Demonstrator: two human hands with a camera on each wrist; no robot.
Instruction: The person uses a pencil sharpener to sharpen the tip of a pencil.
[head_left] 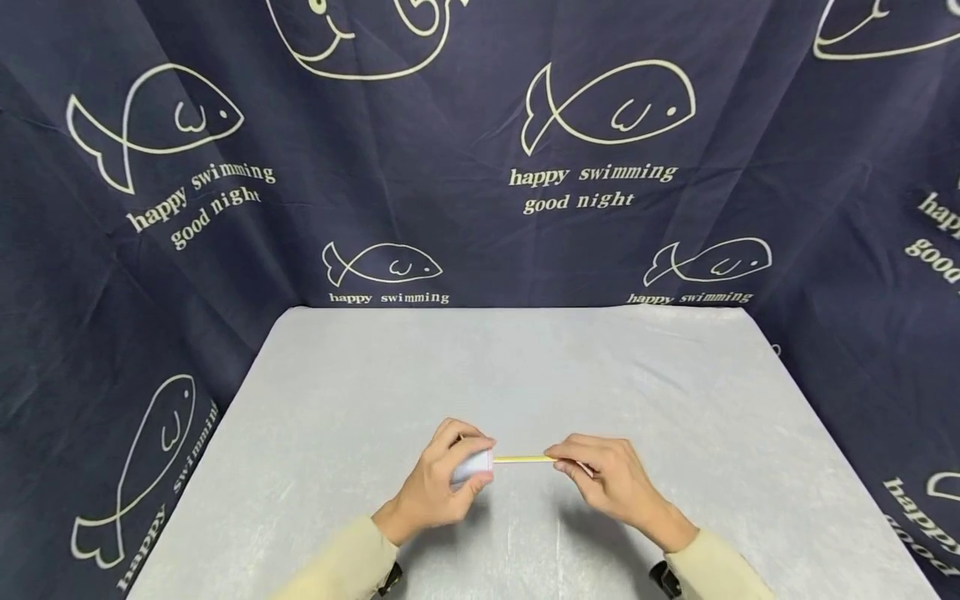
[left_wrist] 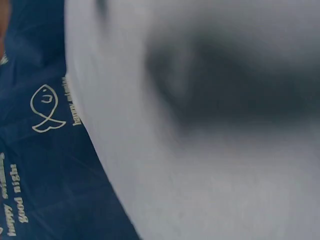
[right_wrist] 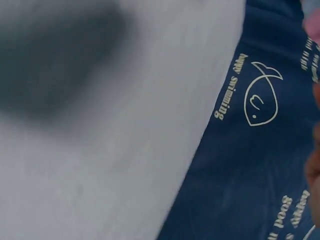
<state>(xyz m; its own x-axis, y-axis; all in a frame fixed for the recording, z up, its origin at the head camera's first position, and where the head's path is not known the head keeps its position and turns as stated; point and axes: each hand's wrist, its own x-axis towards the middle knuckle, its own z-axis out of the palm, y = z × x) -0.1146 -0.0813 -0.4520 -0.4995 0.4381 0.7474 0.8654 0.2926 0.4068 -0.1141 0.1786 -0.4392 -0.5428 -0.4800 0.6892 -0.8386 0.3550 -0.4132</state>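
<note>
In the head view my left hand (head_left: pixel 438 479) grips a small pale lavender-white case with a pinkish edge (head_left: pixel 472 467), fingers over its top and thumb below. A thin yellow pencil-like stick (head_left: pixel 521 458) runs level from the right side of the case to my right hand (head_left: pixel 611 475). The thumb and index finger of the right hand pinch its far end, which the fingertips hide. Both hands are above the front middle of the table. At the right edge of the right wrist view, part of a hand (right_wrist: pixel 314 165) shows below a pink patch.
A pale grey cloth covers the table (head_left: pixel 480 367). Dark blue curtains with fish drawings and lettering (head_left: pixel 480 167) hang behind it and along both sides. Blurred dark shadows of the hands fall on the cloth in both wrist views.
</note>
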